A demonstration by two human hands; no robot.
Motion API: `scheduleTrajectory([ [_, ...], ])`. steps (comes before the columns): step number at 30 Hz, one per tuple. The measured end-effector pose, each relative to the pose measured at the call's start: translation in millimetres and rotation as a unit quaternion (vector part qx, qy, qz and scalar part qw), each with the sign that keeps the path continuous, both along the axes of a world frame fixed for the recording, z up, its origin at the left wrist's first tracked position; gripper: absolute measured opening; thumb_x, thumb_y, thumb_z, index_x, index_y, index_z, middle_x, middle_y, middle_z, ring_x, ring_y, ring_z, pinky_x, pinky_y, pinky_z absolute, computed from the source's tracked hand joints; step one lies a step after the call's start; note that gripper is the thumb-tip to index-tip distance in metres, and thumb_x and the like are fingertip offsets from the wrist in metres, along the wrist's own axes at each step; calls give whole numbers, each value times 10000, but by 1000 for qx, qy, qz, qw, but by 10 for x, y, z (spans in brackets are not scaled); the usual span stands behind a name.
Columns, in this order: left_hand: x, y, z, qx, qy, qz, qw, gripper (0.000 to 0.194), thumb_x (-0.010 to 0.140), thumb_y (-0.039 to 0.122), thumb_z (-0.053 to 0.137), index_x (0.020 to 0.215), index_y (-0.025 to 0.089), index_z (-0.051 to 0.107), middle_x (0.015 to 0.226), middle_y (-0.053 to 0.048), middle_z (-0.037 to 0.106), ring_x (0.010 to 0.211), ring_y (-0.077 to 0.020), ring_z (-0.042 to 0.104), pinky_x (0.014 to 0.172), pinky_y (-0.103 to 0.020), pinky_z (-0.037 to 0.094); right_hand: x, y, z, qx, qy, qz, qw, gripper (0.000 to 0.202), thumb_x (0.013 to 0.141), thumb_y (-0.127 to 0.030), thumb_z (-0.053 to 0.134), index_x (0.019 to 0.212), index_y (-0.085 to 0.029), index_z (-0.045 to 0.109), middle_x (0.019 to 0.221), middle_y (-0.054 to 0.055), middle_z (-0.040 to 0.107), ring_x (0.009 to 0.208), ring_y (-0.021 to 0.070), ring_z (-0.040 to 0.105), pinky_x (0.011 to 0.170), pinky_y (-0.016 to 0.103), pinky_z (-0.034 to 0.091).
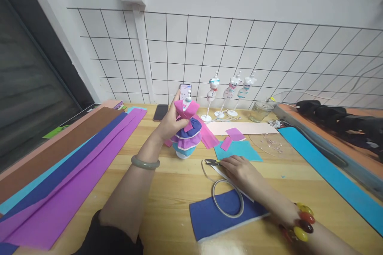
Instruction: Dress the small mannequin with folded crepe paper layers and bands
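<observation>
Nearest me on the counter [161, 207]: folded navy cloth [206, 217], a ring of pale cord [213, 196] lying across it. Off to the left, long coloured sheets [77, 179] lie overlapped. Right hand [242, 171] palm-down just beyond the cloth, fingers over the handles of a small dark-tipped cutting tool [212, 162]; from here I cannot tell how firmly it grips. Left hand [170, 125] wrapped around the upper part of a small mannequin [193, 129], which I see upright at mid-counter, pink wrap above navy, purple and teal tiers. To its right, a teal sheet [239, 150] with pink scraps [226, 143] at its edge. Farther back: a dark phone [160, 112] lying flat, a lit phone [185, 87] behind the mannequin, three white stands [211, 93] and a glass jar [260, 111]. Wire grid [188, 40] against the wall.
</observation>
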State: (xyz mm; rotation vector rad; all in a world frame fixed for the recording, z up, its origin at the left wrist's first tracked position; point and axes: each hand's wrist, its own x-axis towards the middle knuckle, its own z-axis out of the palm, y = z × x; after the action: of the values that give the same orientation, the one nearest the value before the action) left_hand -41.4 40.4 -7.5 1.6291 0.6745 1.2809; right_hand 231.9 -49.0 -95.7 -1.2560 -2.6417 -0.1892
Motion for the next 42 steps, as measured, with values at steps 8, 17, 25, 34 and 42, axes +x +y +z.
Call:
scheduleTrajectory([
  [8, -86, -47, 60, -57, 6, -70, 996, 973, 689, 114, 625, 1472, 327, 88, 971, 6, 599, 856, -135, 589, 758, -266, 471, -7, -9, 49, 25, -21, -17, 999, 227, 937, -166, 420, 984, -153, 642, 852, 106, 680, 807, 232, 616, 725, 360, 436],
  [17, -140, -88, 147, -34, 10, -74, 997, 1072, 672, 104, 685, 1479, 298, 7, 1000, -27, 636, 862, -158, 631, 873, -336, 474, -41, -265, 97, -99, 102, -114, 983, 197, 949, -281, 341, 1022, -195, 503, 958, 90, 611, 735, 207, 636, 634, 336, 487],
  [25, -135, -63, 121, -33, 19, -77, 996, 1020, 693, 95, 671, 1479, 297, 54, 1076, -43, 617, 962, -175, 601, 878, -323, 467, -85, -354, 82, -212, 128, -93, 964, 193, 874, -208, 443, 1033, -187, 550, 951, 85, 642, 841, 212, 622, 739, 323, 480],
  [34, -103, -62, 126, -57, 14, -63, 996, 984, 701, 104, 670, 1475, 300, 95, 1152, -55, 595, 1002, -187, 592, 794, -283, 496, 370, -334, 148, -184, 225, -172, 941, 248, 886, -352, 444, 1016, -202, 592, 864, 62, 674, 736, 202, 615, 636, 296, 460],
  [42, -89, -41, 109, -33, 4, -26, 999, 899, 697, 122, 681, 1456, 258, 220, 1156, -67, 616, 1003, -197, 612, 768, -254, 527, 1653, -545, 134, -114, 199, -404, 886, 232, 814, -482, 494, 906, -282, 565, 750, 157, 677, 620, 287, 619, 554, 377, 419],
])
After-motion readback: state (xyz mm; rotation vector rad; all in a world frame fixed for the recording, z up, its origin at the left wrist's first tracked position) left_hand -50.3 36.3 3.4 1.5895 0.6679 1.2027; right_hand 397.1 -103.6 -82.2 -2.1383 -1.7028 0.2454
